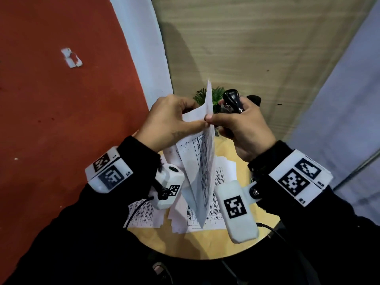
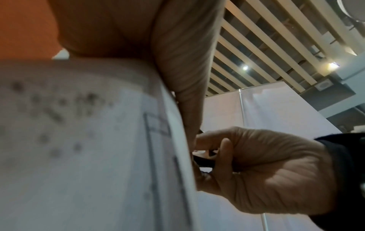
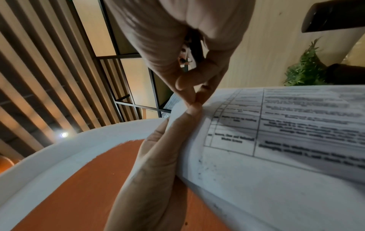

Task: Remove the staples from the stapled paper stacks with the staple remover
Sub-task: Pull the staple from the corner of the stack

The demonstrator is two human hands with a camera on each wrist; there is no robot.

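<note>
A stapled paper stack (image 1: pixel 203 161) with printed tables hangs upright above the table, and my left hand (image 1: pixel 170 120) pinches it near its top edge. My right hand (image 1: pixel 236 126) grips the black staple remover (image 1: pixel 232 101) in its palm. Its thumb and forefinger pinch the same edge of the stack, right against my left thumb. In the right wrist view the fingertips (image 3: pixel 194 100) of both hands meet at the corner of the paper stack (image 3: pixel 276 140). The staple remover (image 3: pixel 194 45) shows inside the curled hand. Whether a staple sits between the fingertips is hidden.
Loose printed sheets (image 1: pixel 205 221) lie spread on a small round yellow table (image 1: pixel 164 241) below the hands. A green plant (image 1: pixel 216 95) and a dark object (image 1: pixel 254 99) stand behind the hands. An orange wall is at the left.
</note>
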